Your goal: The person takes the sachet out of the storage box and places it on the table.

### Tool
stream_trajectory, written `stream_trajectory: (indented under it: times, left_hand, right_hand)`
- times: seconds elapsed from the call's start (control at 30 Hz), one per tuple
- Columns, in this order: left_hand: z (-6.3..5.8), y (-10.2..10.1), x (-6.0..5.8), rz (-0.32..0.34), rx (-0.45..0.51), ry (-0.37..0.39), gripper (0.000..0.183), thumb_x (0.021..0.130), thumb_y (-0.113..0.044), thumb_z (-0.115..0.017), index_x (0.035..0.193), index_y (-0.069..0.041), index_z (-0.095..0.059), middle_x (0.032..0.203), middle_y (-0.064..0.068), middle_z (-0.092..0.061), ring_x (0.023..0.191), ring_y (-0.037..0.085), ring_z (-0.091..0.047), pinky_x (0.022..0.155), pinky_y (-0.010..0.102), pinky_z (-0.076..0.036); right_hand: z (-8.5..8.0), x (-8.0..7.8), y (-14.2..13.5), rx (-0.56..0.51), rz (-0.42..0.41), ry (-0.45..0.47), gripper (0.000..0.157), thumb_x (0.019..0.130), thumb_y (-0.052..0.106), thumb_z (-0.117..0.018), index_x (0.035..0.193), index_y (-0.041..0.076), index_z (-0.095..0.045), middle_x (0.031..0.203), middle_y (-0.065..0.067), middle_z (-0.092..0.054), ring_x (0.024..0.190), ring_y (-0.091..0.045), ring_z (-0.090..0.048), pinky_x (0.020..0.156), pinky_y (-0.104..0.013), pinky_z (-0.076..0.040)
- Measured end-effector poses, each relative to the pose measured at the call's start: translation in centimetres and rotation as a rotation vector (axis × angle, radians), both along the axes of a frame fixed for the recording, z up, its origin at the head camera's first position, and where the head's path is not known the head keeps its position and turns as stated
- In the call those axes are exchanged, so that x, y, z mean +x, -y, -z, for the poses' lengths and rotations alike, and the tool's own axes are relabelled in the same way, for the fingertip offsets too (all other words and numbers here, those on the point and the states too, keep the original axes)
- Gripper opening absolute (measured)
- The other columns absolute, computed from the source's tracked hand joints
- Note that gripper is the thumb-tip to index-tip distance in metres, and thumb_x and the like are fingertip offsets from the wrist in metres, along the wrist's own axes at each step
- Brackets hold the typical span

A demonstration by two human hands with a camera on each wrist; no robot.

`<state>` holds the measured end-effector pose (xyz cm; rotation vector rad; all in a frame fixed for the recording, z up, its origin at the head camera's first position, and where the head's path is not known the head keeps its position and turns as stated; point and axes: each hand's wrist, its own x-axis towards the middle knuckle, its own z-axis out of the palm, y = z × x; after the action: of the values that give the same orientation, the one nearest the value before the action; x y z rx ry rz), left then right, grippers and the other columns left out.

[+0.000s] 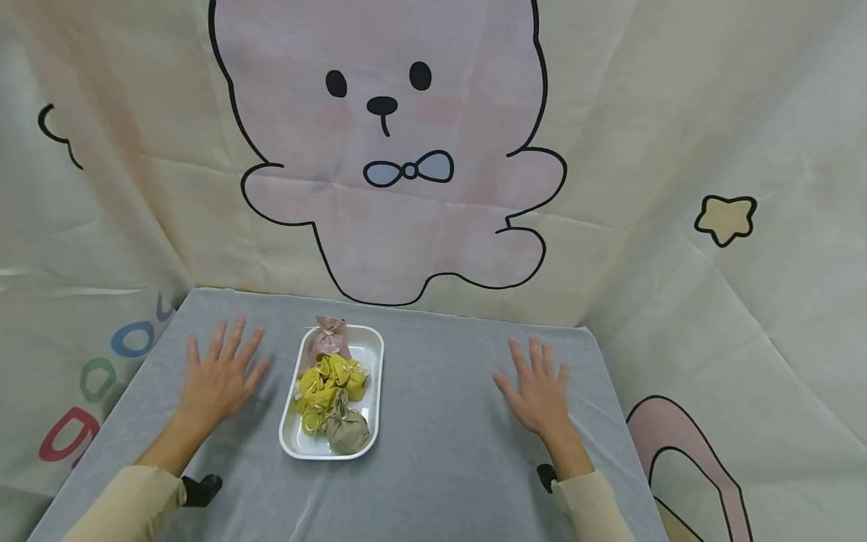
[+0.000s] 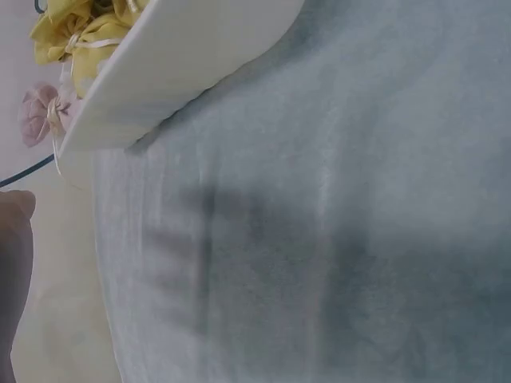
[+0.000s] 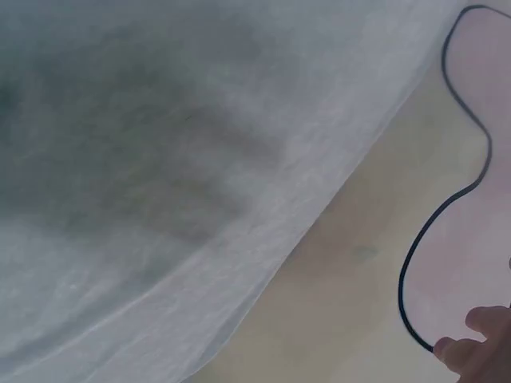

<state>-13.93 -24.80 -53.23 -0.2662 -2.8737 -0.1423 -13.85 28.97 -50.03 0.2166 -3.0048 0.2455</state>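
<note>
A white tray lies left of centre, holding several small drawstring pouches. At its far end is a pink pouch; yellow pouches fill the middle, and a grey-beige pouch sits nearest. To the tray's left my left hand is spread, palm down, holding nothing; its shadow falls on the cloth. My right hand is well to the right of the tray, fingers extended, likewise holding nothing. The left wrist view catches the tray's side wall, and a few fingertips show in the right wrist view.
A grey cloth covers the table, whose far edge meets a hanging curtain printed with a large bear. More printed curtain hangs at both sides. Dark straps show at both cuffs.
</note>
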Motion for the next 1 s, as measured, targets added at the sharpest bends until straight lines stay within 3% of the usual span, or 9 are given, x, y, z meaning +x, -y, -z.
stream_trajectory:
  times: [0.13, 0.47, 0.67, 0.83, 1.0]
  left_hand:
    - [0.5, -0.2, 0.3, 0.025, 0.003, 0.019, 0.061, 0.096, -0.038, -0.060, 0.148, -0.012, -0.043, 0.158, 0.022, -0.029, 0.144, 0.046, -0.023, 0.107, 0.076, -0.009]
    - [0.8, -0.9, 0.9, 0.112, -0.010, 0.044, 0.060, 0.095, -0.039, -0.062, 0.148, -0.014, -0.047, 0.157, 0.019, -0.033, 0.142, 0.044, -0.028, 0.104, 0.076, -0.020]
    - [1.6, -1.2, 1.4, 0.180, -0.051, 0.114, 0.060, 0.097, -0.043, -0.059, 0.149, -0.016, -0.047, 0.158, 0.017, -0.033, 0.143, 0.044, -0.030, 0.104, 0.075, -0.022]
    - [1.8, -1.3, 1.8, 0.208, -0.023, 0.164, 0.060, 0.098, -0.045, -0.057, 0.149, -0.016, -0.047, 0.158, 0.017, -0.034, 0.143, 0.044, -0.029, 0.105, 0.075, -0.022]
    - [2.2, -1.2, 1.9, 0.229, 0.001, 0.137, 0.059, 0.098, -0.046, -0.056, 0.149, -0.016, -0.048, 0.157, 0.017, -0.036, 0.141, 0.044, -0.032, 0.105, 0.073, -0.024]
  right_hand:
    - [-0.6, -0.2, 1.1, -0.082, -0.044, 0.006, 0.075, 0.098, 0.057, -0.050, 0.158, 0.017, -0.028, 0.162, -0.022, -0.019, 0.148, -0.045, -0.017, 0.106, -0.075, -0.016]
    - [-1.3, -0.5, 4.3, -0.223, -0.166, 0.044, 0.078, 0.098, 0.052, -0.056, 0.160, 0.018, -0.024, 0.165, -0.016, -0.015, 0.149, -0.039, -0.016, 0.108, -0.071, -0.018]
    - [-1.7, -0.5, 6.0, -0.307, -0.220, 0.057, 0.082, 0.095, 0.053, -0.060, 0.160, 0.018, -0.024, 0.165, -0.011, -0.017, 0.150, -0.035, -0.019, 0.111, -0.066, -0.020]
    - [-2.0, -0.6, 7.4, -0.376, -0.266, 0.094, 0.083, 0.094, 0.052, -0.062, 0.160, 0.019, -0.024, 0.164, -0.010, -0.021, 0.149, -0.033, -0.022, 0.113, -0.064, -0.022]
    - [-1.9, -0.6, 8.7, -0.420, -0.337, 0.132, 0.082, 0.094, 0.049, -0.065, 0.159, 0.016, -0.026, 0.163, -0.006, -0.026, 0.149, -0.025, -0.024, 0.116, -0.055, -0.023]
